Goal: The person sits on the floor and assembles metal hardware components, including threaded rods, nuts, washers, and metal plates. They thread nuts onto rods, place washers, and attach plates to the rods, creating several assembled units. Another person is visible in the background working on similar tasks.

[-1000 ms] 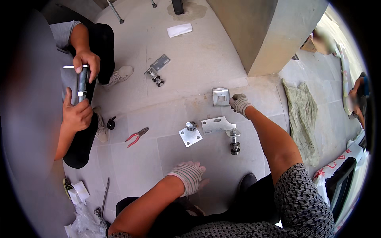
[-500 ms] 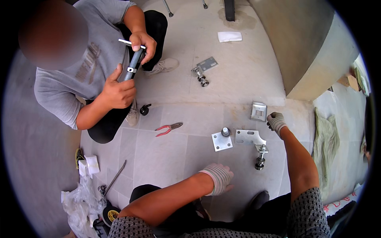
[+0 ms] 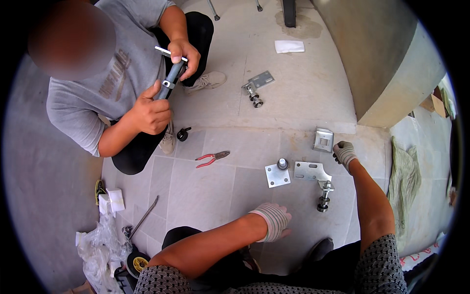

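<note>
My left hand [image 3: 274,222], in a striped glove, hovers over the tiles in front of me, fingers loosely apart and holding nothing. At the right, my gloved right hand [image 3: 344,152] is closed, with its curled fingers beside a bent metal bracket with a square opening [image 3: 323,140]. Something small and dark shows under those fingertips, too small to name. Between my hands lie a square plate with an upright bolt [image 3: 278,177], a slotted plate [image 3: 310,170] and, joined to the slotted plate, a roller assembly [image 3: 323,200].
Opposite, a co-worker's hands [image 3: 155,115] hold a threaded rod [image 3: 172,75] with a nut and plate. Red-handled pliers [image 3: 213,158], a black clamp ring [image 3: 183,134] and another plate with rollers [image 3: 255,98] lie on the floor. Plastic bags [image 3: 100,250] and a bar [image 3: 145,215] are at lower left; a pillar [image 3: 387,83] stands right.
The whole view has shifted slightly, so everything sits a little further right. My hands and the parts keep nearly the same places relative to each other.
</note>
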A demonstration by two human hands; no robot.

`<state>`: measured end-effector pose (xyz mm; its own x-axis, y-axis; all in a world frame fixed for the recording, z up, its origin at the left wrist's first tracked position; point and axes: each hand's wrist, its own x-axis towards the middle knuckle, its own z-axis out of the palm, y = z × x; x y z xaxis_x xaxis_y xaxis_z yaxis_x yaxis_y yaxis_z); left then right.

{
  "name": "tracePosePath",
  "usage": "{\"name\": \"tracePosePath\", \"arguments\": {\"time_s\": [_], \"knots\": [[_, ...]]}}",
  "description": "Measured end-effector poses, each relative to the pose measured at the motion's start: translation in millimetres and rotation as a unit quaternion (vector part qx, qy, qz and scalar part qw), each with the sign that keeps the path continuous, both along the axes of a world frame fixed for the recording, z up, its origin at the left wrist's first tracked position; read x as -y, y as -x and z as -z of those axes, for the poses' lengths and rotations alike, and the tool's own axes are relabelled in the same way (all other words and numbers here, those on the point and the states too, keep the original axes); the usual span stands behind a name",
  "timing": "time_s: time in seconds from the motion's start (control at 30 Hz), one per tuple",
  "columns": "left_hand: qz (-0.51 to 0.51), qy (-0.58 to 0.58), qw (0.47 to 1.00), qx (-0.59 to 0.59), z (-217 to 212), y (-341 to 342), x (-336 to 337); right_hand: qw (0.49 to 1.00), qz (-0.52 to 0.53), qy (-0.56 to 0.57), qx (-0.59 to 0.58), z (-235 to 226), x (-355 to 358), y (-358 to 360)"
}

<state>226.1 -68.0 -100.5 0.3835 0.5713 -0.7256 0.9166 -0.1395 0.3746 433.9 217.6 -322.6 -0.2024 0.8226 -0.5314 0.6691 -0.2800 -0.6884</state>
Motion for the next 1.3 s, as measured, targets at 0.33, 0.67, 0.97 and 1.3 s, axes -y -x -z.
{"name": "tracePosePath", "arguments": {"time_s": [0.33, 0.67, 0.97, 1.3], "knots": [[0.003, 0.008, 1.0, 0.006, -4.6, 0.1, -2.1, 1.0, -0.004, 0.004, -0.003, -2.3, -0.3, -1.9], [0.007, 0.013, 1.0, -0.005, -0.4, -0.9, -0.2, 1.0, -0.003, 0.005, -0.008, -4.0, 0.7, -3.4], [0.014, 0.012, 1.0, -0.002, -2.1, 0.5, -1.1, 1.0, -0.009, 0.004, -0.006, -0.8, -0.4, -3.0], [0.011, -0.001, 1.0, 0.001, -1.0, 0.5, 1.1, 1.0, -0.005, 0.003, -0.01, -1.0, -0.4, -1.6]]}}
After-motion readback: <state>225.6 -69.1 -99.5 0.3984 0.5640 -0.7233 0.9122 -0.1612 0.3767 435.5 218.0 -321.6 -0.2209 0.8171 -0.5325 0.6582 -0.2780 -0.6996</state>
